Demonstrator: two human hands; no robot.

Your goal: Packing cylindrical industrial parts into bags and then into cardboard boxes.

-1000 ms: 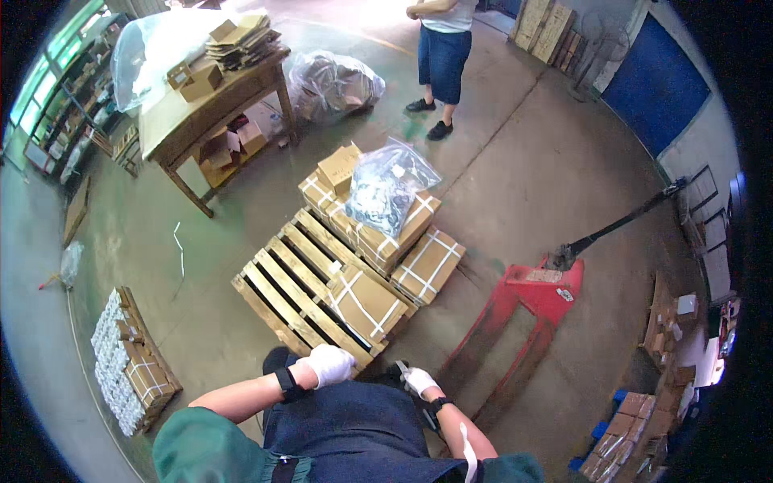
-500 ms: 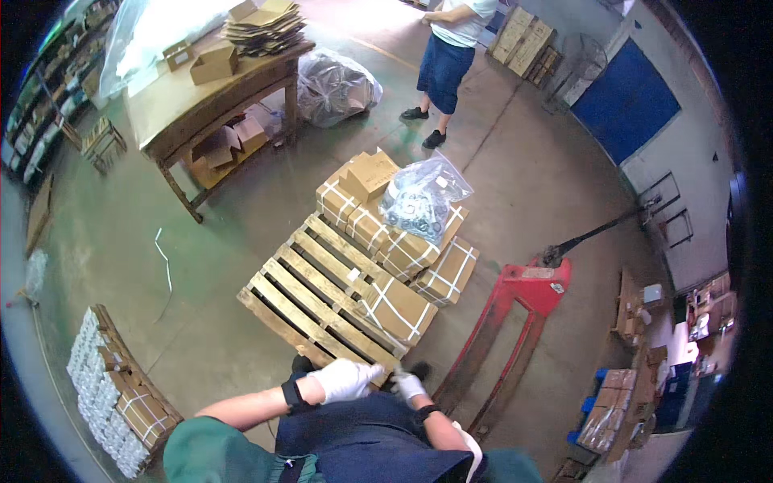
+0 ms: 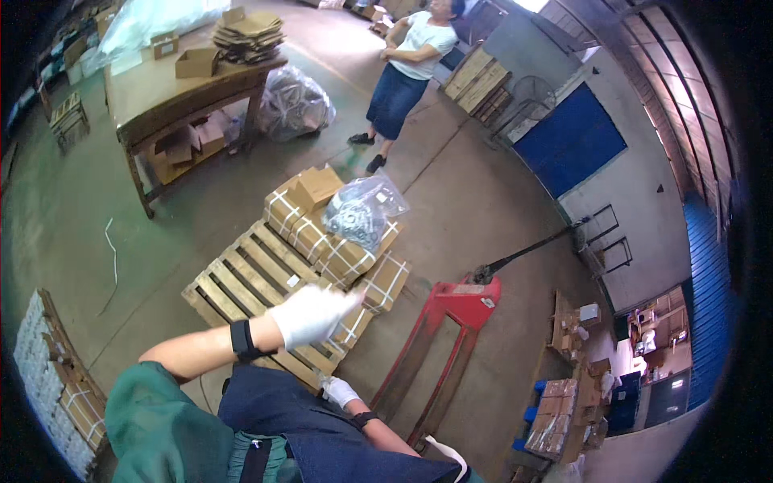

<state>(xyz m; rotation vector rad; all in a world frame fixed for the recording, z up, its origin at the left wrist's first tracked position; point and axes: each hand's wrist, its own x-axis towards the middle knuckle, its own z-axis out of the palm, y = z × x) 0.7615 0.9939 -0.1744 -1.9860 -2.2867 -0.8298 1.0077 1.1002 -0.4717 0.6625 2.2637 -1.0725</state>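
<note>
My left hand, in a white glove, is raised in front of the wooden pallet and hides part of a strapped carton on its near right part. Motion blurs its fingers, so their grip is unclear. Lower down, by the pallet's near corner, my right hand has its gloved fingers curled together. Whatever they hold, if anything, is too small to make out. Beyond the pallet's slats several cartons bound with white straps stand in a row. A clear plastic bag of small dark parts and an open carton lie on them.
A red pallet jack stands to the right, its handle pointing away. At the far left is a wooden table with flattened cardboard. A person stands beyond the cartons. Wrapped goods sit at the lower left.
My left hand has risen away from my right hand, up over the pallet. My right hand stays low by the pallet corner. The whole view has swung toward the right.
</note>
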